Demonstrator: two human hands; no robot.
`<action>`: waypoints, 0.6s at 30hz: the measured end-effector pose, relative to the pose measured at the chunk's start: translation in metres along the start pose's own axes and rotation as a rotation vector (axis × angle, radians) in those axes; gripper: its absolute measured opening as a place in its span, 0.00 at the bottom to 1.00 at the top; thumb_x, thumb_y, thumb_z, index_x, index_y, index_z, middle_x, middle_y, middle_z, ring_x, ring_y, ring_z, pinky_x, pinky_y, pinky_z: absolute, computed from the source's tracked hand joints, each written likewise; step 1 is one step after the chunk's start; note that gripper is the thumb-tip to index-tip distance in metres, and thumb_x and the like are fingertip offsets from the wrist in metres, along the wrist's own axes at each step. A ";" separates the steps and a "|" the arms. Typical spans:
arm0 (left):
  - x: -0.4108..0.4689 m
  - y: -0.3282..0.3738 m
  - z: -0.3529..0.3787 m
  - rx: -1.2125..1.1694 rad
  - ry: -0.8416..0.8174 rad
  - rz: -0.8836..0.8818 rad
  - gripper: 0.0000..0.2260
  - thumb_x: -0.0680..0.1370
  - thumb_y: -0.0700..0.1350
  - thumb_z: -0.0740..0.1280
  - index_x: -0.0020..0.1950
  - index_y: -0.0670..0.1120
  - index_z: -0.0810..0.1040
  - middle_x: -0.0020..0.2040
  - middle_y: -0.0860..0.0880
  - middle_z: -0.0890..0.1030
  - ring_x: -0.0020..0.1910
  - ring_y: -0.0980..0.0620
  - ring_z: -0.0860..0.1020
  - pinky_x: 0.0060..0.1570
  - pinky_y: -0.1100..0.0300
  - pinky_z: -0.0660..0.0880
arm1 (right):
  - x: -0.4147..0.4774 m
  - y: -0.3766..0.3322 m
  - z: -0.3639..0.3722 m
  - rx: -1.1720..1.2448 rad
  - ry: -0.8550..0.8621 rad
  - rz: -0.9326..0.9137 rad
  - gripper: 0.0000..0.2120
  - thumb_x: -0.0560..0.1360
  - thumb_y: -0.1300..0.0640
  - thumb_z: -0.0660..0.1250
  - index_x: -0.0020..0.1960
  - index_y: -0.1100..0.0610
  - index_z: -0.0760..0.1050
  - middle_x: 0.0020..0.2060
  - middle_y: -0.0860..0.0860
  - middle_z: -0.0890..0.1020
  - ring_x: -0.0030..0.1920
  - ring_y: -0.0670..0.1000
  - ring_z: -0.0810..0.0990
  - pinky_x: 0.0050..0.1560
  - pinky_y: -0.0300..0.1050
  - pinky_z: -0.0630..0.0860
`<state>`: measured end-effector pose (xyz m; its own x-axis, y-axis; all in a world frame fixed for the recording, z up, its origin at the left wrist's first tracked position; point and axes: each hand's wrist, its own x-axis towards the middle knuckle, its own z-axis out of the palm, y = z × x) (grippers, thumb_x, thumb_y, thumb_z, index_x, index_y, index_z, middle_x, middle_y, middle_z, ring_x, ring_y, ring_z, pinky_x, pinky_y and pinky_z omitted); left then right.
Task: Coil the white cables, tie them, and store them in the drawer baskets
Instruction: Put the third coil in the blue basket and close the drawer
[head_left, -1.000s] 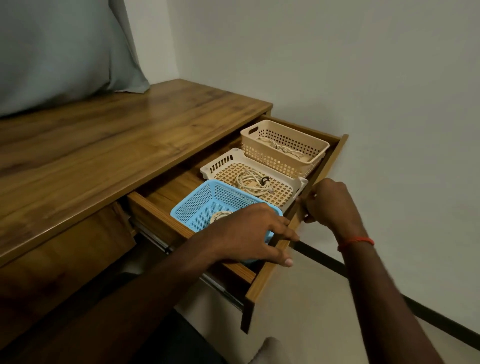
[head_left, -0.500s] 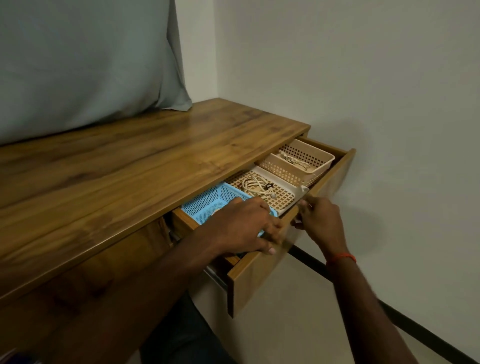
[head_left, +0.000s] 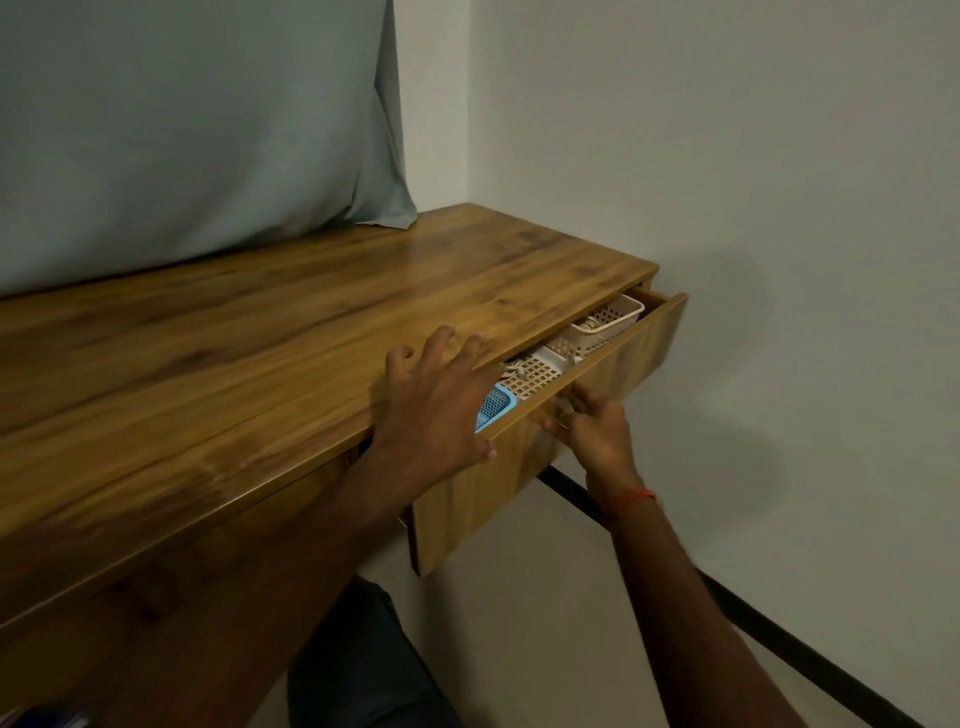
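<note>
The wooden drawer (head_left: 615, 364) under the desk top stands open by only a narrow gap. In that gap I see slivers of three baskets: a blue basket (head_left: 496, 408), a white basket (head_left: 537, 370) and a beige basket (head_left: 610, 319). A bit of coiled white cable (head_left: 588, 325) shows in the beige one. My left hand (head_left: 441, 410) hovers with spread fingers over the desk edge and the blue basket, holding nothing. My right hand (head_left: 592, 428) presses its fingers against the drawer's front panel just below the top edge.
The wooden desk top (head_left: 260, 364) runs left, with a grey-blue pillow (head_left: 182, 130) at its back. A pale wall (head_left: 779, 260) is close on the right, with a black strip (head_left: 779, 629) along the floor. My dark-trousered leg (head_left: 363, 665) is under the desk.
The drawer has slid most of the way in, hiding most of the baskets. My left hand has lifted off the blue basket and spread over the desk edge. My right hand followed the front panel.
</note>
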<state>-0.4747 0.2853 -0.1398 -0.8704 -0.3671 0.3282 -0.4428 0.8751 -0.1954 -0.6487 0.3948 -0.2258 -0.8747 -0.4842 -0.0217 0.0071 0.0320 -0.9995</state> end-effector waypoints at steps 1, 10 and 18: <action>0.002 -0.002 0.002 0.003 0.002 -0.021 0.42 0.66 0.70 0.72 0.76 0.59 0.61 0.81 0.51 0.55 0.78 0.45 0.51 0.67 0.39 0.58 | 0.003 0.001 0.004 -0.005 0.000 0.003 0.21 0.79 0.62 0.66 0.70 0.51 0.74 0.59 0.46 0.82 0.54 0.47 0.82 0.56 0.53 0.82; 0.008 -0.019 0.014 0.094 0.084 -0.137 0.36 0.68 0.55 0.74 0.74 0.56 0.64 0.80 0.48 0.60 0.78 0.41 0.54 0.65 0.36 0.59 | 0.029 0.004 0.046 -0.064 -0.104 -0.016 0.32 0.70 0.68 0.65 0.73 0.49 0.70 0.59 0.46 0.81 0.59 0.50 0.80 0.60 0.57 0.79; 0.017 -0.032 0.025 0.155 0.082 -0.169 0.39 0.69 0.54 0.73 0.76 0.54 0.60 0.80 0.47 0.57 0.79 0.37 0.51 0.66 0.31 0.57 | 0.052 0.002 0.077 0.024 -0.137 0.014 0.35 0.72 0.74 0.63 0.76 0.53 0.66 0.53 0.36 0.78 0.56 0.43 0.78 0.55 0.43 0.78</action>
<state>-0.4812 0.2432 -0.1514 -0.7636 -0.4715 0.4411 -0.6138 0.7423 -0.2690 -0.6567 0.3028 -0.2306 -0.8001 -0.5986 -0.0377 0.0321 0.0200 -0.9993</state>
